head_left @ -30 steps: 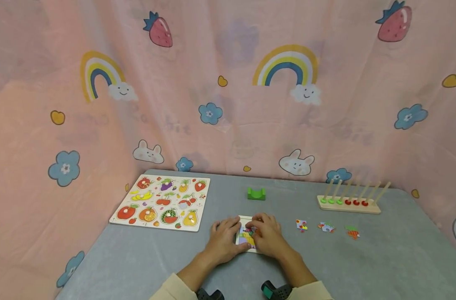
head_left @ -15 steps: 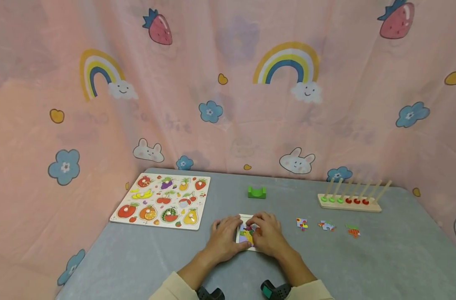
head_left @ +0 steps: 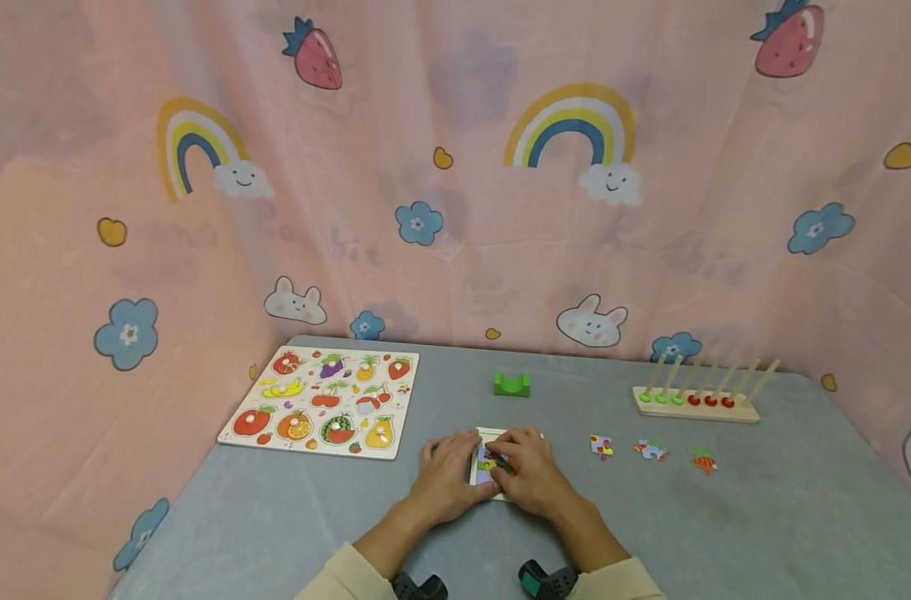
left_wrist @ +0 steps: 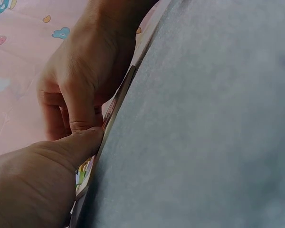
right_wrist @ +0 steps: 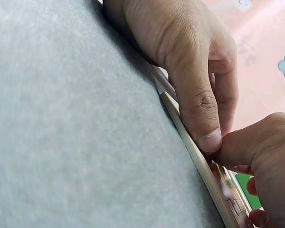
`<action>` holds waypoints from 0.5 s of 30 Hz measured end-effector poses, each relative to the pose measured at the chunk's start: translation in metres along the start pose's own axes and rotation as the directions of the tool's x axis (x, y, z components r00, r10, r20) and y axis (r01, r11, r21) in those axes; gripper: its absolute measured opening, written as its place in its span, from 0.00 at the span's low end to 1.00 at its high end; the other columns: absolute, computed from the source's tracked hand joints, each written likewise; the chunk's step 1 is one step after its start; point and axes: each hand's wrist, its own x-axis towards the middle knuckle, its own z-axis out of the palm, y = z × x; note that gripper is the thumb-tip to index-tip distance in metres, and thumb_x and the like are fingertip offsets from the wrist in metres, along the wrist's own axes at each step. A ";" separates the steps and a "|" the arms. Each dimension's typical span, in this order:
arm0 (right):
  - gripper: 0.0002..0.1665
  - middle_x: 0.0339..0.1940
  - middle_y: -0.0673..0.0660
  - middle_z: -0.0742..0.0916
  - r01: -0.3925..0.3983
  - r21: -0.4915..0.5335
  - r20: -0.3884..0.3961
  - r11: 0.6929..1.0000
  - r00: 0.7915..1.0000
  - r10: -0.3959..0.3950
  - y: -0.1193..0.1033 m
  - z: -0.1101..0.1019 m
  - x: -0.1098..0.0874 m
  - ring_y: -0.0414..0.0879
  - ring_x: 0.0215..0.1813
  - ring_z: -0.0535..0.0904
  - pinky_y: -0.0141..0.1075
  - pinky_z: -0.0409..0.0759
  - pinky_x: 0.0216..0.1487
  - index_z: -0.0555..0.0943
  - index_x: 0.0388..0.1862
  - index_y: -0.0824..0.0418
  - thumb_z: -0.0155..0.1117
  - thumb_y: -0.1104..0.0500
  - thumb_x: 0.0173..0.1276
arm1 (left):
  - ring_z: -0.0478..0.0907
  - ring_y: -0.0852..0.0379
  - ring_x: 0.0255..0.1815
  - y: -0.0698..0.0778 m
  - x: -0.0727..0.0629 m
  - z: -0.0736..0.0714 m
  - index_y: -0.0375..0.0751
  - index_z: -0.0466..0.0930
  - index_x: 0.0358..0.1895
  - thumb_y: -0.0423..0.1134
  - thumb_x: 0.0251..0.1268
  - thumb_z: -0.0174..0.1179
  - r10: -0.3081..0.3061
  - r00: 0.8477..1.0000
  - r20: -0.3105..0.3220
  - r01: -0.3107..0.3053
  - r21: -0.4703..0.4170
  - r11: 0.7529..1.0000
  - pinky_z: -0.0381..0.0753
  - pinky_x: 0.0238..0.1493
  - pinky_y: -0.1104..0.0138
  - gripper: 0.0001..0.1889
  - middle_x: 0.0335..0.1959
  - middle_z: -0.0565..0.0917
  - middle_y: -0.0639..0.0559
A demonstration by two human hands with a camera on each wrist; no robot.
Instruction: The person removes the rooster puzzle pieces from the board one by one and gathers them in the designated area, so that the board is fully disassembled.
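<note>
A small jigsaw board (head_left: 489, 432) with a pale wooden rim lies on the table between both hands. My left hand (head_left: 447, 477) grips its left side, fingers at the far edge and thumb at the near edge. My right hand (head_left: 533, 475) covers the board's right part and pinches a dark puzzle piece (head_left: 504, 463) tilted above the picture; the fingers hide most of it. In both wrist views the two thumbs meet over the board's edge. Three loose puzzle pieces lie to the right: a yellow-and-red one (head_left: 601, 447), a light blue one (head_left: 652, 451) and an orange one (head_left: 703, 462).
A fruit peg puzzle (head_left: 316, 414) lies at the left of the grey table (head_left: 335, 508). A green block (head_left: 511, 385) stands behind the board. At the back right is a wooden peg rack (head_left: 695, 408) with green and red beads. A pink curtain (head_left: 455, 283) hangs behind.
My right fingers have shifted slightly, and a dark puzzle piece now shows tilted between them. The left hand stays in place on the board.
</note>
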 end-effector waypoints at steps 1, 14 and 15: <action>0.19 0.40 0.52 0.82 0.005 -0.005 0.001 1.000 1.000 -0.005 0.000 0.000 0.000 0.50 0.45 0.71 0.52 0.65 0.47 0.86 0.45 0.64 0.70 0.65 0.50 | 0.67 0.50 0.65 0.000 0.000 0.000 0.39 0.74 0.63 0.59 0.54 0.68 0.002 1.000 0.000 -0.002 0.003 1.000 0.55 0.60 0.45 0.37 0.64 0.74 0.47; 0.17 0.42 0.54 0.84 0.022 0.014 -0.077 1.000 0.997 -0.020 -0.004 -0.017 0.002 0.51 0.46 0.73 0.56 0.66 0.49 0.85 0.45 0.66 0.71 0.67 0.53 | 0.66 0.49 0.65 0.000 0.000 -0.001 0.38 0.75 0.63 0.59 0.53 0.68 0.003 1.000 0.026 -0.004 0.037 0.999 0.55 0.61 0.44 0.37 0.65 0.72 0.47; 0.18 0.42 0.54 0.84 0.011 0.031 -0.078 0.999 0.997 -0.008 -0.005 -0.021 0.002 0.50 0.46 0.73 0.56 0.66 0.49 0.85 0.45 0.65 0.72 0.67 0.53 | 0.66 0.49 0.65 0.000 0.000 -0.001 0.38 0.75 0.63 0.59 0.53 0.68 0.004 1.000 0.026 -0.005 0.040 0.999 0.55 0.61 0.43 0.37 0.65 0.72 0.47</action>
